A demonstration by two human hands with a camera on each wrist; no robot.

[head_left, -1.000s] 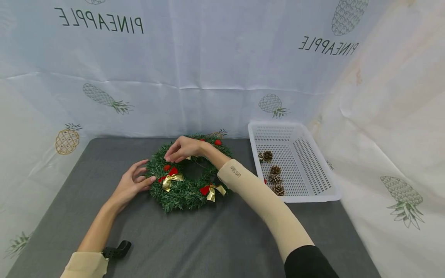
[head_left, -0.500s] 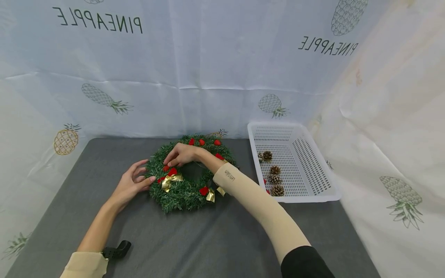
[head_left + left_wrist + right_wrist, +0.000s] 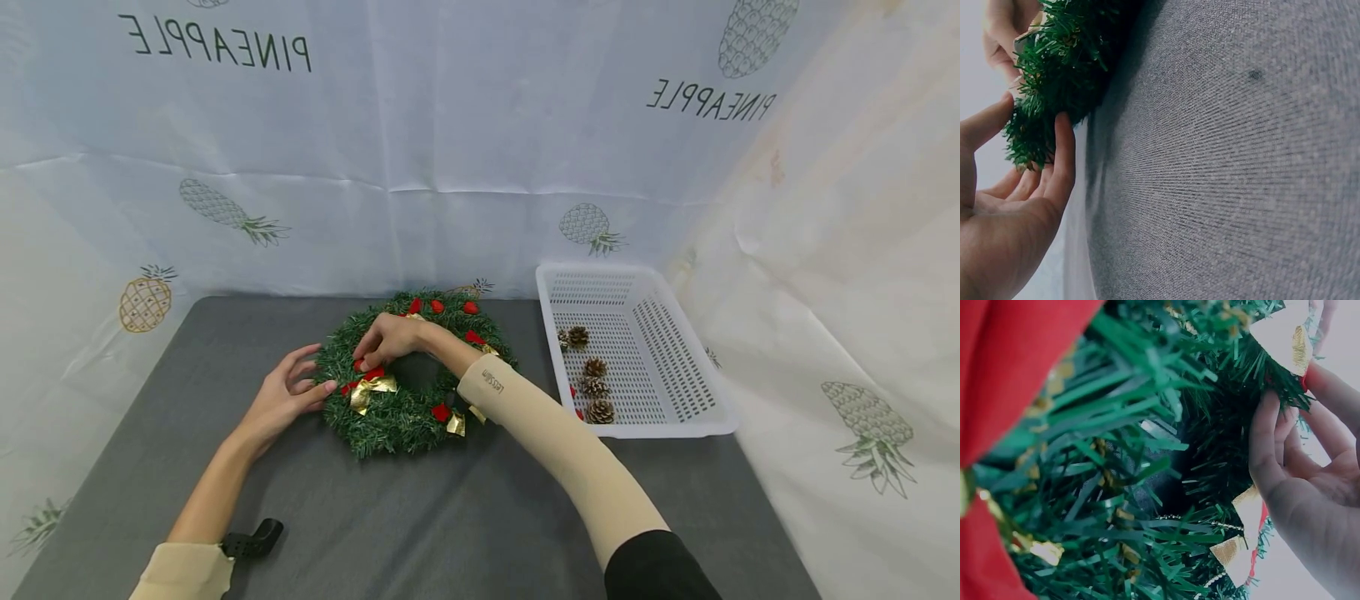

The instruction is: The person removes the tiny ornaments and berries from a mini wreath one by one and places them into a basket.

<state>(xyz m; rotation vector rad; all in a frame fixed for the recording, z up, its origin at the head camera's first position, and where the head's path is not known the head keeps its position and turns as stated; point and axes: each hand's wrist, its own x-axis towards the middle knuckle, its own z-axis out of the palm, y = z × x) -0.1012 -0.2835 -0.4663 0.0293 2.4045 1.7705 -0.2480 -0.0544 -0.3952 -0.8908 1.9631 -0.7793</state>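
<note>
A green Christmas wreath [image 3: 405,425] with red ornaments and gold bows lies on the dark cloth. My left hand [image 3: 281,400] holds its left rim; in the left wrist view the thumb and fingers [image 3: 1065,150] are on opposite sides of the greenery. My right hand [image 3: 397,335] reaches across the ring. Its thumb and fingertips grip the left part of the wreath, close against a red ornament [image 3: 357,365] and a red and gold bow [image 3: 372,388]. In the right wrist view, the right hand [image 3: 1310,487] curls around the greenery beneath a gold bow [image 3: 1285,344].
A white perforated basket [image 3: 675,350] stands to the right of the wreath. Several pine cones [image 3: 595,387] and a few red pieces lie along its left side. Behind the table hangs a pale curtain [image 3: 450,125] printed with pineapples. A black band [image 3: 253,540] is around the left wrist.
My right hand has moved slightly down and toward me on the wreath, onto the red ornament area, uncovering red ornaments at the back. The left hand has stayed in place.
</note>
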